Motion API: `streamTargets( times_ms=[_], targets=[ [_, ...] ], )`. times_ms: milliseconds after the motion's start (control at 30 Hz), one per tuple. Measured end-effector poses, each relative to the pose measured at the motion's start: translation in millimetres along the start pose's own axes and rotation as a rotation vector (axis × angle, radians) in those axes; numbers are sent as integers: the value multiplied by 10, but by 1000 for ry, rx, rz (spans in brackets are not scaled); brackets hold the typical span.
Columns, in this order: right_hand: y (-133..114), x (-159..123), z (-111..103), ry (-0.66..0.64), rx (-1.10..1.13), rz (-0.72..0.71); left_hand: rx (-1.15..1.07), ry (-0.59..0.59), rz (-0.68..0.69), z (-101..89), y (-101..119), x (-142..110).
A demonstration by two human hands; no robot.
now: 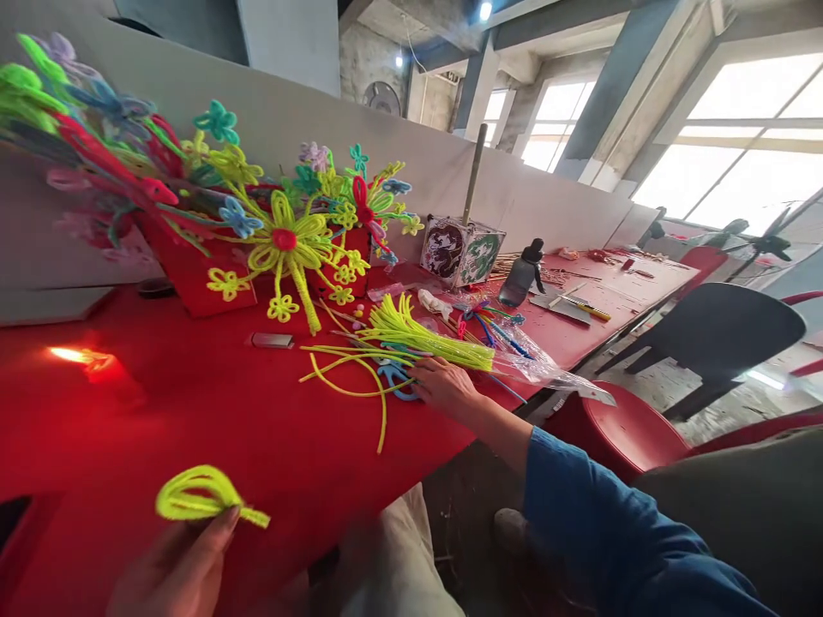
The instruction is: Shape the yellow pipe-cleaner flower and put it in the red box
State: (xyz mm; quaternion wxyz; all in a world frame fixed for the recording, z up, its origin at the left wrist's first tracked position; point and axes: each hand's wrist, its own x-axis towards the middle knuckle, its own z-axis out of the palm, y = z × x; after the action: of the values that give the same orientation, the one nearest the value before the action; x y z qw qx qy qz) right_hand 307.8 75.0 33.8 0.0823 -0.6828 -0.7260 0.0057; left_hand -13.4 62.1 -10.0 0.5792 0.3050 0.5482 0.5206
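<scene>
Between the thumb and fingers of my left hand (pixel 186 557) is a looped yellow pipe cleaner (pixel 199 494), its strands gathered and a short twisted end pointing right. My right hand (pixel 447 387) reaches across the table, fingers curled at the blue handles of a pair of scissors (pixel 397 381); the blades are hidden. Just behind those fingers lies a thick bundle of yellow pipe cleaners (pixel 430 334), partly in clear plastic. A few loose yellow pipe cleaners (pixel 340 390) spread to the left of the scissors.
Red pots (pixel 212 274) of pipe-cleaner flowers stand at the back left, with a large yellow flower (pixel 286 240) leaning forward. Behind the bundle are a patterned box (pixel 459 253) and a bottle (pixel 519 274). A knife (pixel 590 310) lies farther right. Chairs (pixel 704 334) stand beside the table.
</scene>
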Motion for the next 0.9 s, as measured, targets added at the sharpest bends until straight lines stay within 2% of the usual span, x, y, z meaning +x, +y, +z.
streamTargets(
  times_ms=[133, 267, 367, 467, 567, 767, 900],
  targets=[
    [-39, 109, 30, -34, -33, 7, -131, -41, -103, 31, 34, -30],
    [-10, 182, 14, -10, -75, 93, -122, -51, -85, 35, 42, -48],
    [46, 224, -2, 13, -103, 159, -114, -17, -89, 63, 75, -63],
    [61, 239, -18, 1, -113, 177, -85, -11, -90, 82, 106, -84],
    [-35, 207, -58, -27, -106, 144, -69, -35, -72, 86, 117, -99],
    [-461, 88, -138, -118, -58, -24, -93, -6, -111, 136, 172, -133],
    [-635, 52, -100, -147, -26, -107, -91, 18, -119, 43, 87, -33]
  ],
)
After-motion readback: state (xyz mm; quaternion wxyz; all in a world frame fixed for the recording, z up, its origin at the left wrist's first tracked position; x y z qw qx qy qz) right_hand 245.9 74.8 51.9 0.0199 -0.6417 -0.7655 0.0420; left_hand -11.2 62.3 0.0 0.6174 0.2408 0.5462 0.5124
